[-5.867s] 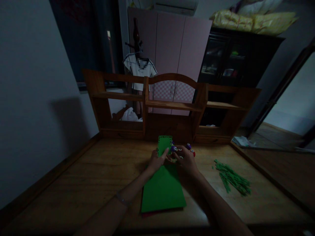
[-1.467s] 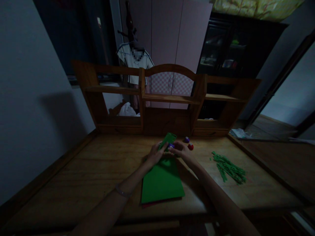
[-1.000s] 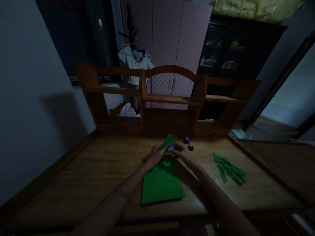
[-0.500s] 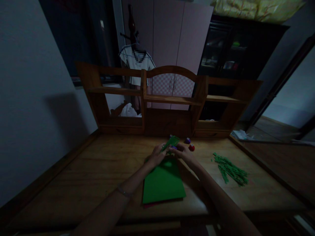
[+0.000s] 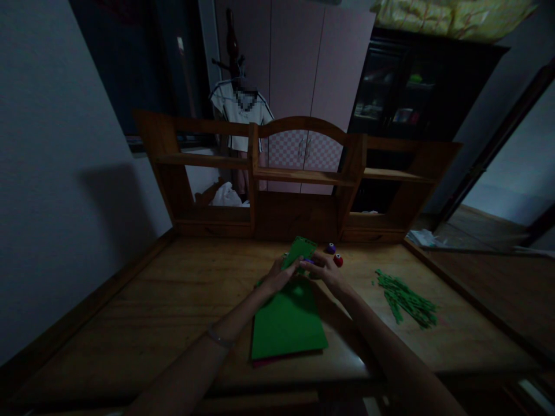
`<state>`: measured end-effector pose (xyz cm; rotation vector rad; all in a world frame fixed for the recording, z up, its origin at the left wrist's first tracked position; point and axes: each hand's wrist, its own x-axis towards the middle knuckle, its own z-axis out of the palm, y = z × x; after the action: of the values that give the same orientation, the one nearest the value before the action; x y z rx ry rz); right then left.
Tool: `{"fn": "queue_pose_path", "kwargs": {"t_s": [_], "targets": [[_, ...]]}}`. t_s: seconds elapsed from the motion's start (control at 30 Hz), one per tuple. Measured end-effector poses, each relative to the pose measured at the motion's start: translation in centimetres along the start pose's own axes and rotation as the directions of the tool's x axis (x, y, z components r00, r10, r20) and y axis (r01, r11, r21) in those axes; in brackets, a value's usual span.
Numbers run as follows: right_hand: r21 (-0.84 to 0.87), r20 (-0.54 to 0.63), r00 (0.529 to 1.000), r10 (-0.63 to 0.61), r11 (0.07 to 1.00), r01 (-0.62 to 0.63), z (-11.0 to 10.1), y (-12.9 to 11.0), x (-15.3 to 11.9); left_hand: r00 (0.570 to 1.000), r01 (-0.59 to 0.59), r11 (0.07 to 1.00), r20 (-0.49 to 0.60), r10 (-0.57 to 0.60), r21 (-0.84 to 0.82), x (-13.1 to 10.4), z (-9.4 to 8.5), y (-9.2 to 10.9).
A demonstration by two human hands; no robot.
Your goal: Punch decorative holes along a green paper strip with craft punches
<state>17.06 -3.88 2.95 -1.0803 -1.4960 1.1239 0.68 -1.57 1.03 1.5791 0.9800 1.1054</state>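
Note:
In the head view my left hand (image 5: 280, 276) is closed on a strip of green paper (image 5: 299, 248), which tilts upward above the desk. Small dark marks run along the far edge of this strip. My right hand (image 5: 326, 268) meets the left one at the strip's right side. Its fingers are closed around a small purple craft punch (image 5: 307, 261), mostly hidden by them. Below both hands lies a stack of green paper sheets (image 5: 288, 323), with a red edge showing underneath.
Just beyond my right hand stand a purple punch (image 5: 330, 248) and a red punch (image 5: 338, 260). A heap of narrow green paper strips (image 5: 407, 299) lies on the right of the wooden desk (image 5: 173, 300). A wooden shelf unit (image 5: 299, 173) borders the back.
The green strip has turned in my hands, so its broad face and marked far edge show more. My left hand has shifted slightly; the right hand stays by the strip.

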Motion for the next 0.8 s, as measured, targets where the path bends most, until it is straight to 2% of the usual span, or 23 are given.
{"fn": "queue_pose_path", "kwargs": {"t_s": [0.23,0.33,0.47,0.8], "targets": [[0.025,-0.001,1.000,-0.015,1.000,0.015,-0.08,-0.03,0.40,0.986,-0.169,0.982,0.027,0.167,0.086,0.10,-0.28,0.53],[0.032,-0.001,1.000,-0.005,0.999,0.005,-0.04,-0.14,0.53,0.987,-0.159,0.975,0.009,0.160,0.152,0.19,-0.27,0.30],[0.033,0.067,0.997,0.038,0.999,-0.041,0.01,-0.22,0.43,0.993,-0.099,0.977,-0.040,0.108,0.190,0.37,-0.42,-0.07],[-0.002,0.094,0.995,0.017,1.000,-0.017,0.00,0.31,0.42,0.987,-0.132,0.977,-0.070,0.146,0.167,0.66,-1.00,-0.14]]}}
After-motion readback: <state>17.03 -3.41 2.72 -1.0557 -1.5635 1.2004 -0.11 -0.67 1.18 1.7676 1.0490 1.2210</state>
